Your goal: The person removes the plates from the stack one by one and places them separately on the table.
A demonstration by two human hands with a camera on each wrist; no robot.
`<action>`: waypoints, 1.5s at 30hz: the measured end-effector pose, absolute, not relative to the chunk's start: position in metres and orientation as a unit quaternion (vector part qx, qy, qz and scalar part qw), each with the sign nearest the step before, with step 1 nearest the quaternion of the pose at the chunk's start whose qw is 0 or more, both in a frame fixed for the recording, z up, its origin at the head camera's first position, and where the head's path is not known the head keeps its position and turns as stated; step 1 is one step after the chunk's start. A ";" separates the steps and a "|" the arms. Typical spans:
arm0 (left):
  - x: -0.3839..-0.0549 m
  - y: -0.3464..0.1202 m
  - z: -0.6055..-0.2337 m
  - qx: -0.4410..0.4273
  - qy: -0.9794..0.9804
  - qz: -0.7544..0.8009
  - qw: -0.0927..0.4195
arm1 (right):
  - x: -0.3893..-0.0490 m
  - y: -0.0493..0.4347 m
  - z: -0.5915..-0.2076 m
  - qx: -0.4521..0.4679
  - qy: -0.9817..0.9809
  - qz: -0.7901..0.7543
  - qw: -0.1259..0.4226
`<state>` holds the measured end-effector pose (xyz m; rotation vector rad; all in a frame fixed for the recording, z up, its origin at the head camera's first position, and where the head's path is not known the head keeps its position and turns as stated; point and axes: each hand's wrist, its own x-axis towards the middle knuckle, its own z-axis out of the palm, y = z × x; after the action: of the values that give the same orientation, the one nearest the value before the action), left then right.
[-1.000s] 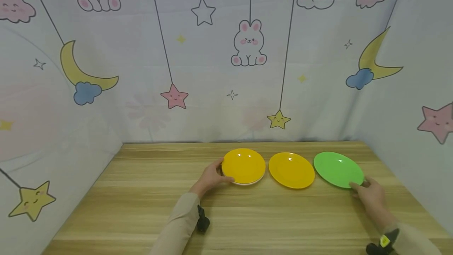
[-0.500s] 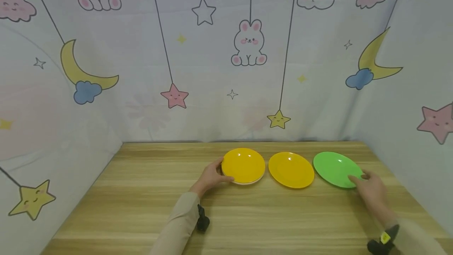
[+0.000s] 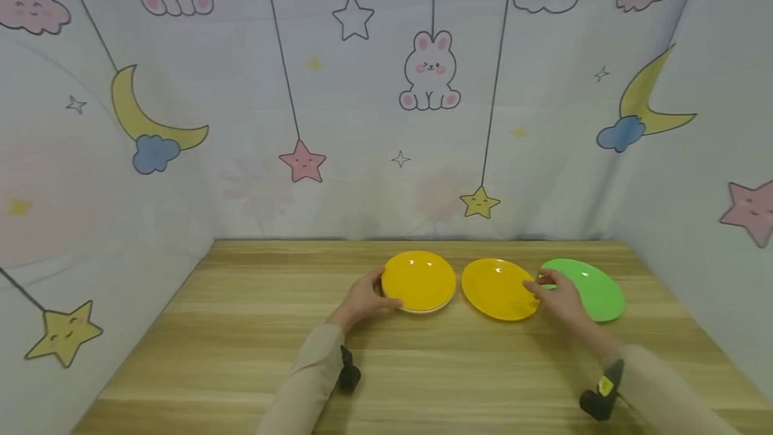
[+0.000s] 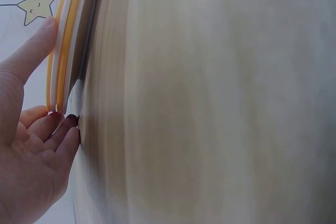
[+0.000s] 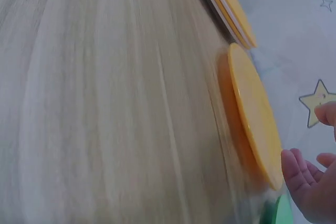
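Observation:
In the head view, a stack of yellow-orange and white plates sits toward the back of the table. My left hand grips its left edge. The left wrist view shows the thumb on the rim of the layered plates and the fingers curled at the lower edge. A single yellow-orange plate lies to the right of the stack, and a green plate beyond it. Over the gap between these two hovers my right hand, holding nothing, its thumb and fingers apart in the right wrist view.
The wood-grain table ends at a white cloth backdrop printed with bunnies, stars and moons. Similar cloth rises on the left and right sides. Each wrist carries a small black camera.
My right hand has left the green plate's right edge and moved left to the yellow-orange plate's right edge. The left hand stays at the stack. The plates keep their places.

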<state>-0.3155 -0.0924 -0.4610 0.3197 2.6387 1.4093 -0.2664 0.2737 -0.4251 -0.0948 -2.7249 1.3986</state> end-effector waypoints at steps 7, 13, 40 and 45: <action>-0.315 -0.092 -0.460 0.111 0.874 0.469 0.066 | -0.280 0.239 -0.423 0.007 -0.877 0.480 -0.029; -0.314 -0.092 -0.460 0.114 0.871 0.473 0.067 | -0.289 0.211 -0.424 0.023 -0.869 0.490 -0.067; -0.317 -0.092 -0.461 0.115 0.869 0.478 0.060 | -0.314 0.151 -0.432 -0.020 -0.877 0.473 -0.083; -0.317 -0.092 -0.460 0.112 0.869 0.478 0.063 | -0.315 0.150 -0.435 -0.019 -0.883 0.466 -0.061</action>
<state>-0.3174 -0.0916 -0.4603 0.3393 2.6244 1.4455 -0.3146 0.1502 -0.4347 -0.0617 -2.8857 1.5221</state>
